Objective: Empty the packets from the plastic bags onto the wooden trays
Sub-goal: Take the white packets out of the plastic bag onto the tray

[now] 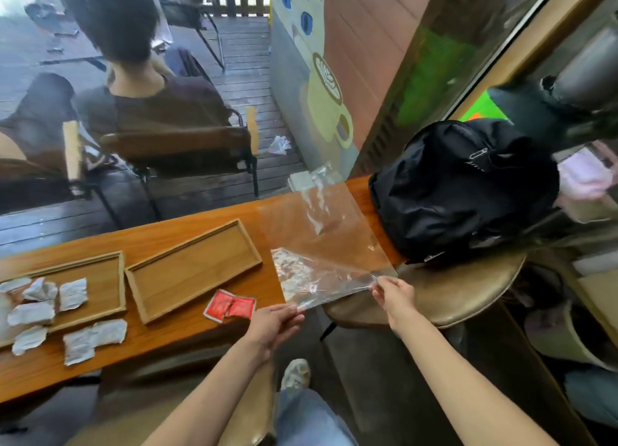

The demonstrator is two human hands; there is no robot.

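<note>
Both hands, left (277, 322) and right (393, 293), are pinching the near edge of a clear bag (321, 245), each grip closed on film. Red packets (230, 306) are lying just beside the empty tray (192, 270); tipping off-centre risks further spills onto the bench (160, 340).

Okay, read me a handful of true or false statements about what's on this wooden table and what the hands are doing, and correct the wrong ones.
1. Both hands hold the clear plastic bag. True: left hand, right hand.
2. The red packets lie inside a tray. False: they lie on the long wooden table, beside the empty rectangular wooden tray.
3. The left wooden tray holds white packets. True.
4. The black backpack hangs on a chair. False: it sits at the table's end.
5. All white packets are on trays. False: some lie on the table.
</note>
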